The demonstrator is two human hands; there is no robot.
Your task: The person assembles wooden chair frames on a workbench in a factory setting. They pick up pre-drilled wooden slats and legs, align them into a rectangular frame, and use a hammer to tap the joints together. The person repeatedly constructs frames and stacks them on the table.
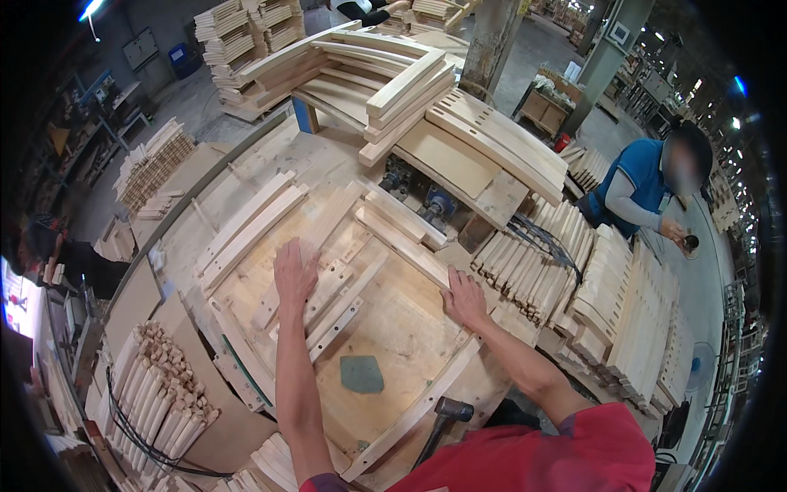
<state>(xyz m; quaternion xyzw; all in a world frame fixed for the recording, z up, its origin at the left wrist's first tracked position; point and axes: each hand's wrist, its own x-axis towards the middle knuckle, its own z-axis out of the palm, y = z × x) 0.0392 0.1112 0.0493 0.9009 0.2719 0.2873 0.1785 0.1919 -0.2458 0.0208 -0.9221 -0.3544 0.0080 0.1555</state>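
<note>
My left hand (296,269) lies with fingers stretched out at the lower end of a wide pale wooden slat (332,215). My right hand (466,298) rests with fingers extended on the right wooden rail (414,252) of a work board (402,316). Between my hands, several short wooden bars with drilled holes (334,330) lie side by side at a slant. A grey-green flat patch (361,374) is on the board near me. Long wooden strips (254,230) lie along the board's far left side.
A hammer (443,418) lies at the near edge by my body. Bundled wooden sticks (160,394) stand at left, with more stacked pieces (623,303) at right. A raised stand (467,164) holds curved wooden parts. A co-worker in blue (639,180) holds a dark round object.
</note>
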